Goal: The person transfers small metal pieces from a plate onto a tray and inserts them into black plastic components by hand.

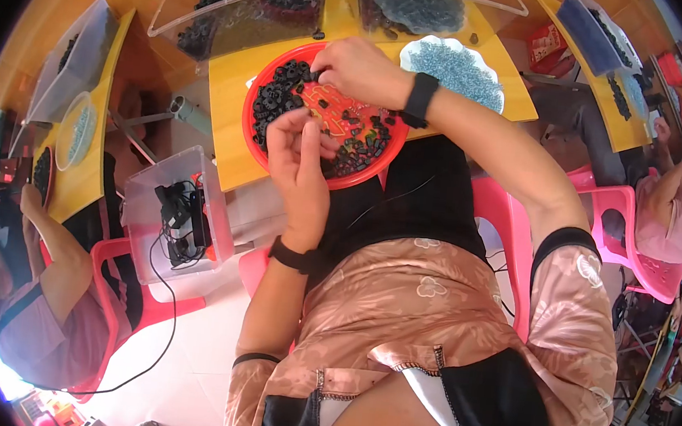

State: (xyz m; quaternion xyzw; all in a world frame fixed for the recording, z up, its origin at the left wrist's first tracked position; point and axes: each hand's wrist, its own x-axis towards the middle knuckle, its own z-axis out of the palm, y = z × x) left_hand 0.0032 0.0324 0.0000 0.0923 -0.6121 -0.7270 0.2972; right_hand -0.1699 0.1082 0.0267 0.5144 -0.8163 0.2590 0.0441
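Yellow table [225, 126] with red basin [350, 182], white dish [408, 54], clear bins [261, 34].

Right hand [361, 73]: fingertips partly hidden; grip unclear. Left hand [304, 157]: any held piece too small to tell. Clear bin [264, 28]: cut off by top edge.

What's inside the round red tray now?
Black ring-like parts crowd the tray on the left; smaller dark pieces lie scattered on the right; yellow-patterned red base shows between. What lies beneath the left hand and right hand is hidden.
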